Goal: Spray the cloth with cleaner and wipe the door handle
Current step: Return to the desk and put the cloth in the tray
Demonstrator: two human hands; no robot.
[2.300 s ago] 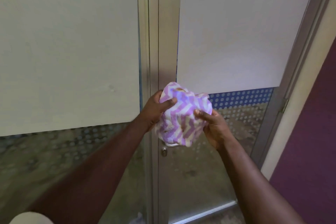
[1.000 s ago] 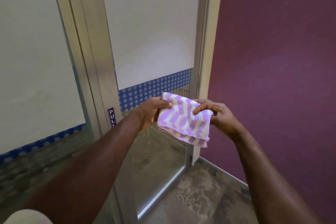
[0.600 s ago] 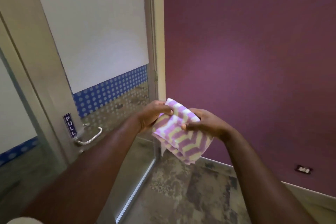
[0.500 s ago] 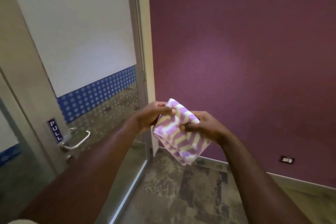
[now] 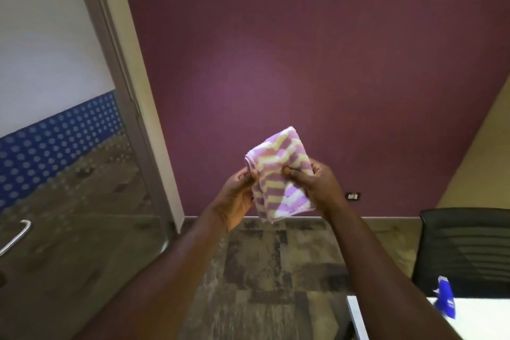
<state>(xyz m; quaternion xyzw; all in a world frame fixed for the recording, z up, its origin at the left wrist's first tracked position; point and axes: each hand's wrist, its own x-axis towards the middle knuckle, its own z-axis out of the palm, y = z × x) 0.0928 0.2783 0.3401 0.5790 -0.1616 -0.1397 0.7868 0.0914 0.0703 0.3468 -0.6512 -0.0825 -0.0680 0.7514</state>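
Note:
A purple and cream zigzag cloth [image 5: 276, 174], folded, hangs between both hands in front of the maroon wall. My left hand [image 5: 238, 196] pinches its left edge. My right hand [image 5: 314, 182] grips its right side with the thumb pressed on the front. The metal door handle [image 5: 16, 234] shows at the far left edge, on the glass door [image 5: 69, 188], well away from the cloth. A blue spray bottle [image 5: 445, 298] stands on a white table [image 5: 483, 317] at the lower right.
A black mesh office chair [image 5: 466, 251] stands behind the white table at the right. The maroon wall [image 5: 276, 50] carries a low socket [image 5: 352, 196]. Patterned grey carpet [image 5: 262, 270] covers the floor between door and table.
The view has swung right, away from the door. The cloth came off the handle and both hands folded it smaller in front of the wall. Table, chair and bottle came into view.

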